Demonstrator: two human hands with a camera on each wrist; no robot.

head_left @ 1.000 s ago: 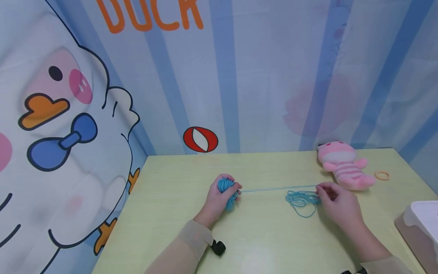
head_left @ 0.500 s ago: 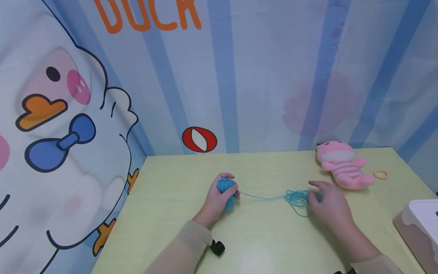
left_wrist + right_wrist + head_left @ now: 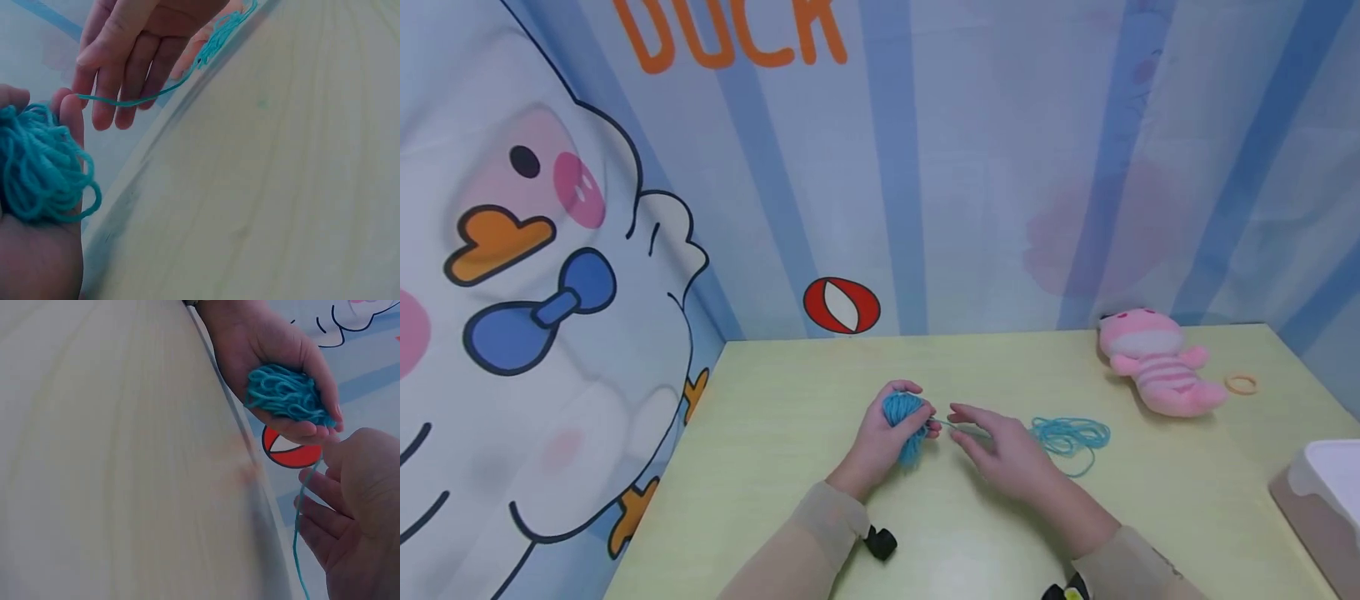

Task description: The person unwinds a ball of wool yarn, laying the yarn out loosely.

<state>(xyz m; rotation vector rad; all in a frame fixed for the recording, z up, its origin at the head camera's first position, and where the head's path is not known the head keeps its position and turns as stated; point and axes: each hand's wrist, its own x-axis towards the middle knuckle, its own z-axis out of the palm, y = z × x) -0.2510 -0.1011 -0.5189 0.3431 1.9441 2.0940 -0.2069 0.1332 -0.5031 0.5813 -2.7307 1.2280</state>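
My left hand (image 3: pixel 880 433) holds a bundle of blue yarn (image 3: pixel 901 408), its fingers and thumb curled round it. In the left wrist view, loops of the yarn bundle (image 3: pixel 47 169) bulge from the palm. A single strand (image 3: pixel 297 531) runs from the bundle past my right hand (image 3: pixel 1011 454). That hand is close to the left fingertips, its thumb and forefinger apart beside the strand. Its other fingers are fairly straight in the left wrist view. A loose heap of the same yarn (image 3: pixel 1070 433) lies on the table behind the right hand.
On the pale wooden table (image 3: pixel 775 392), a pink striped plush toy (image 3: pixel 1157 367) lies at the back right, beside an orange ring (image 3: pixel 1241 384). A white-and-brown box (image 3: pixel 1318 500) stands at the right edge. A printed curtain (image 3: pixel 970 167) hangs behind.
My right hand has let go of the strand beside the yarn heap and moved left, close to the left hand. The strand went slack. The left hand keeps its hold on the bundle.
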